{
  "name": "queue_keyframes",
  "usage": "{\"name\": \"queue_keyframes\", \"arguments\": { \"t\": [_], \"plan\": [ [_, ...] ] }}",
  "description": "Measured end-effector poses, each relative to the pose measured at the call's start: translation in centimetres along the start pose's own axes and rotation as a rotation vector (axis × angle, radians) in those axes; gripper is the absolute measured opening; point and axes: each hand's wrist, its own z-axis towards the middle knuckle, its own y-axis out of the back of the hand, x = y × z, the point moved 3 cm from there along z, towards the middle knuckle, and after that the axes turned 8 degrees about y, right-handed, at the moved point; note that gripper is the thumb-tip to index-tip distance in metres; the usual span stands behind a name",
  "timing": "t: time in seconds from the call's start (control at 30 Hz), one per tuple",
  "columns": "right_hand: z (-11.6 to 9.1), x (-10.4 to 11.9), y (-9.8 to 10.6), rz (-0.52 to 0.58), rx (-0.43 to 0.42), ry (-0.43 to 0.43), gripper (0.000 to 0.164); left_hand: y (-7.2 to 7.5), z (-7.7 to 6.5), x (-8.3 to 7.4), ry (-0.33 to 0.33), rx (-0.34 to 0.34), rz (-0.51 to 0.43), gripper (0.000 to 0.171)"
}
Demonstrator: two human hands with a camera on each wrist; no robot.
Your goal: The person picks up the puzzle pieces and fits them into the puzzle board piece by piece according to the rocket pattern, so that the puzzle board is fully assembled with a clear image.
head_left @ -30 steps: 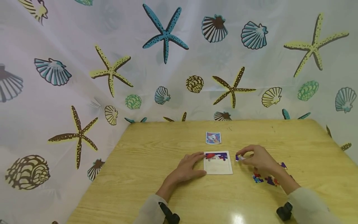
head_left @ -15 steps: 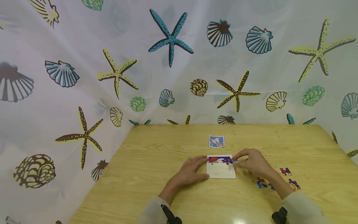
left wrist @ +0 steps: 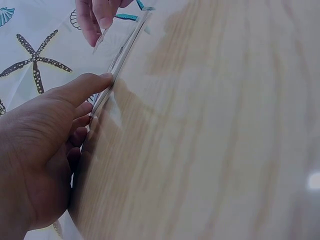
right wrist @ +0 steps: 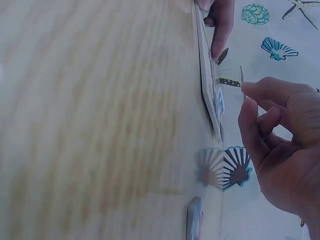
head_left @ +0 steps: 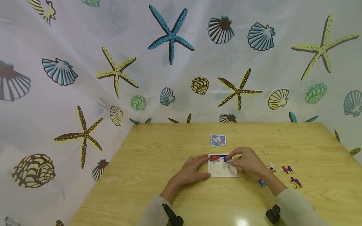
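A small white-framed jigsaw tray [head_left: 223,172] lies on the wooden table, with red, white and purple pieces fitted along its far side. My left hand [head_left: 190,172] rests against the tray's left side, thumb near the close corner and fingers by the far one; the left wrist view shows the thumb [left wrist: 87,86] on its edge. Over the tray's right part, my right hand [head_left: 246,159] pinches a puzzle piece [head_left: 229,160] between thumb and index finger. Seen edge-on, that piece [right wrist: 242,75] is raised clear of the tray in the right wrist view. Its printed side is mostly hidden.
A square picture card [head_left: 218,140] of a white cartoon figure lies beyond the tray. Several loose puzzle pieces [head_left: 295,182] lie to the right, some partly behind the right forearm. A curtain [head_left: 181,69] printed with shells and starfish hangs behind the table.
The right hand has moved left with the puzzle piece, from beside the tray to above it. More loose pieces show beside the right forearm. The left hand stays at the tray.
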Motion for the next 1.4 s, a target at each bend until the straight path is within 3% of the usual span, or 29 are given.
{"name": "queue_keyframes", "arguments": {
  "t": [0.37,1.0,1.4],
  "plan": [
    [1.6,0.6,-1.9,-0.055,0.005,0.057,0.018,0.3,-0.2,-0.2,-0.014,-0.003,-0.023,0.074],
    [2.5,1.2,-4.4,-0.029,0.035,-0.021,0.016,0.3,-0.3,-0.3,-0.013,-0.008,-0.02,0.073],
    [2.8,1.1,-4.8,-0.051,0.06,-0.039,0.016,0.3,-0.3,-0.4,-0.012,-0.004,-0.038,0.074]
  ]
}}
